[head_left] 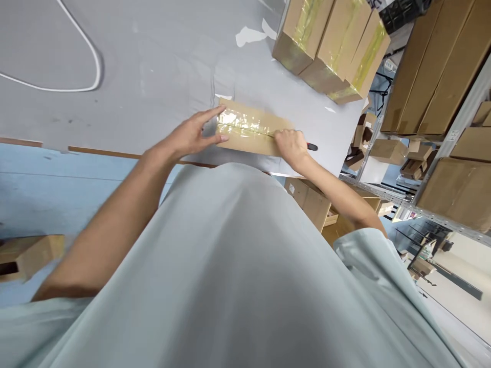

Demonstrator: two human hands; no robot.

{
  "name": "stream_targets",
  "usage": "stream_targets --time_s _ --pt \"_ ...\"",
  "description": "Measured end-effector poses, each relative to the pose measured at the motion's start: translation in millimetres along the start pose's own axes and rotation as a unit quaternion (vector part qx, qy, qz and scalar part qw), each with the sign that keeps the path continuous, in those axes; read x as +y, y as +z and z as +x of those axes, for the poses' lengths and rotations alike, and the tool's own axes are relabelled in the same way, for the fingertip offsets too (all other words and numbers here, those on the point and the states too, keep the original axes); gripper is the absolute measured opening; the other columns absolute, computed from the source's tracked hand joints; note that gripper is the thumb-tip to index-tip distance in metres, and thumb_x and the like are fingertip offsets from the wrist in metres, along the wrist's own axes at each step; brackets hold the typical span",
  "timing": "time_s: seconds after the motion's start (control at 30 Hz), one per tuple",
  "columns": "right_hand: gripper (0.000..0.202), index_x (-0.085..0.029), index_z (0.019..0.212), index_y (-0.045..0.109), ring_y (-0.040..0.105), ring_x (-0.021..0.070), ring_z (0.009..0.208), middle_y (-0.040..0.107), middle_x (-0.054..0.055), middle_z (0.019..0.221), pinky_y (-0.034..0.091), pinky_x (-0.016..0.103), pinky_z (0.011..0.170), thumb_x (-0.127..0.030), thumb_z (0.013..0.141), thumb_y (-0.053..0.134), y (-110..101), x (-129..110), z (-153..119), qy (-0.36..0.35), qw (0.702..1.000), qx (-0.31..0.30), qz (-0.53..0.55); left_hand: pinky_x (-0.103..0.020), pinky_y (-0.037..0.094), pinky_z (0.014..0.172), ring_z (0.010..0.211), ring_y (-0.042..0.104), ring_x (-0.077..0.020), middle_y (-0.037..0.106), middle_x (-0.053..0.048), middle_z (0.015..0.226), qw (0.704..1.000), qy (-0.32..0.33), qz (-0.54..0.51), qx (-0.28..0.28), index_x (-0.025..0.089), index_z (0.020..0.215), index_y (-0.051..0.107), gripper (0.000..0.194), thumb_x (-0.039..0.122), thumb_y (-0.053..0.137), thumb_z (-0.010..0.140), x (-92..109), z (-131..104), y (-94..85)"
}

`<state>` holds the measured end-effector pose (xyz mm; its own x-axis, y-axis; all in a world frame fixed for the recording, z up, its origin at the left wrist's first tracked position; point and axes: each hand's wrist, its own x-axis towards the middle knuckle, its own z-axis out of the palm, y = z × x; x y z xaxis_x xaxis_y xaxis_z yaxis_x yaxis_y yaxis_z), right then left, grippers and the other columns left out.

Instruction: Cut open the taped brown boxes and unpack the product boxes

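Note:
A small cardboard box (249,142) lies on the grey tabletop near its front edge, with shiny clear tape (245,122) along its top seam. My left hand (192,134) grips the box's left end, thumb and fingers spread to either side of the seam. Over the right end, my right hand (290,145) is closed in a fist around what looks like a box cutter (312,146). Only its red and black handle end sticks out to the right; the blade is hidden by the fist and box.
Several taped cardboard boxes (333,46) stand together at the table's back right. A white cable (95,61) curves across the left. White scraps (249,36) lie near the back. Metal shelving (433,168) with cartons is at the right; another carton (34,255) sits on the floor at left.

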<state>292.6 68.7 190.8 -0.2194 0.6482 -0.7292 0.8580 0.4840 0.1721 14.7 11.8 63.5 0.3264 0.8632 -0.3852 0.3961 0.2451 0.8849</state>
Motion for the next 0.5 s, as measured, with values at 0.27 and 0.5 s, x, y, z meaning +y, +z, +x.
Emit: stream_targets --time_s 0.27,0.5 --pt "0.049 -0.013 0.145 0.078 0.084 0.0331 0.12 0.086 0.025 0.131 0.059 0.04 0.097 -0.006 0.117 0.038 45 69 -19 0.014 0.999 0.015 0.045 -0.063 0.044 0.138 0.164 0.053 -0.0414 0.047 -0.014 0.188 0.993 -0.076 0.056 0.077 0.025 0.18 0.045 0.129 0.105 0.072 0.082 14 3 23.3" --pt "0.043 -0.015 0.145 0.077 0.08 0.0373 0.12 0.085 0.024 0.132 0.052 0.043 0.096 -0.02 0.122 0.041 73 83 -11 -0.047 0.991 0.043 0.121 -0.053 0.047 0.133 0.151 0.062 -0.0317 0.065 -0.019 0.159 0.927 -0.122 0.113 0.336 0.021 0.145 0.047 0.042 0.037 0.067 0.112 42 29 93.5"
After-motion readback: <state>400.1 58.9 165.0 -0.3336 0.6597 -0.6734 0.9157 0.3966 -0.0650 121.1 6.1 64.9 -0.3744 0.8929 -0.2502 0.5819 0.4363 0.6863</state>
